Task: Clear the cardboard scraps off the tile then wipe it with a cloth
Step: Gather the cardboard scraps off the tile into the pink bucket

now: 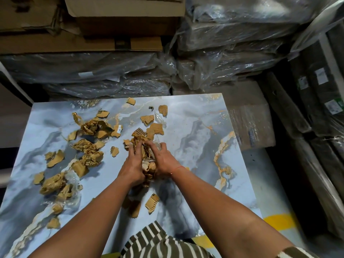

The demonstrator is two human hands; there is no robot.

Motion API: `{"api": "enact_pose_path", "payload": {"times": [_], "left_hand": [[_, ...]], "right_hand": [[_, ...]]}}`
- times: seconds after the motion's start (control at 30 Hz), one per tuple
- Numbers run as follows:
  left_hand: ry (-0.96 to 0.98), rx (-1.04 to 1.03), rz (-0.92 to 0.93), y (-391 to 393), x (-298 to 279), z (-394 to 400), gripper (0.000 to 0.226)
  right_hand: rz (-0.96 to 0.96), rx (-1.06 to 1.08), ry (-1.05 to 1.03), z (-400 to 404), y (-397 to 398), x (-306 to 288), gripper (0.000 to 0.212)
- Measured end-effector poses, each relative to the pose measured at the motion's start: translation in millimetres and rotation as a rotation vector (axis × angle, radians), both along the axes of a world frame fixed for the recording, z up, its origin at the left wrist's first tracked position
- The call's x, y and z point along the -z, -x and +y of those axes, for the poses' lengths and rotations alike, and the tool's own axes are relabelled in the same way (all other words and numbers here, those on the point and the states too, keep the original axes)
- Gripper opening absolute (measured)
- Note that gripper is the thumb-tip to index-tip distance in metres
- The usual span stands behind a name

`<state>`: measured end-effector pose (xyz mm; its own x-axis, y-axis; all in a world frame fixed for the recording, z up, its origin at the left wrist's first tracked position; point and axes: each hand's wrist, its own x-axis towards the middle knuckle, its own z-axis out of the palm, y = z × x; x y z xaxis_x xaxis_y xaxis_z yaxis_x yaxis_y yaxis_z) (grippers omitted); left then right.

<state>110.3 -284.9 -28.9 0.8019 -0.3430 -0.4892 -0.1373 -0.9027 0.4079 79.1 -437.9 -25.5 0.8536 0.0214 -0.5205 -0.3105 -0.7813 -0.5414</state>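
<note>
A large blue-grey marbled tile (186,131) with gold veins lies flat in front of me. Torn brown cardboard scraps (89,146) are strewn over its left and middle parts, with bits of clear plastic film among them. At the tile's centre, my left hand (133,164) and my right hand (163,159) press together around a bunch of scraps and film (148,164), cupping it from both sides. Loose pieces (152,202) lie between my forearms. No cloth is in view.
Plastic-wrapped stacks (232,53) and cardboard boxes (111,21) rise just behind the tile's far edge. A wrapped box (251,123) sits at the right corner. Dark packaged boards (316,108) line the right side. The floor (279,220) shows a yellow mark.
</note>
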Motion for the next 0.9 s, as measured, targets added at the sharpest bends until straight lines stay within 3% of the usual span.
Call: {"api": "enact_pose_path", "payload": {"times": [0.27, 0.57, 0.9], "left_hand": [[0.114, -0.008, -0.075, 3, -1, 2, 0.125], [0.127, -0.016, -0.112, 10, -16, 7, 0.117], [0.122, -0.123, -0.156, 26, -41, 28, 0.111]], "right_hand": [[-0.053, 0.077, -0.069, 5, 4, 3, 0.122], [-0.110, 0.064, -0.116, 6, 12, -11, 0.111], [-0.177, -0.034, -0.122, 27, 12, -33, 0.113]]}}
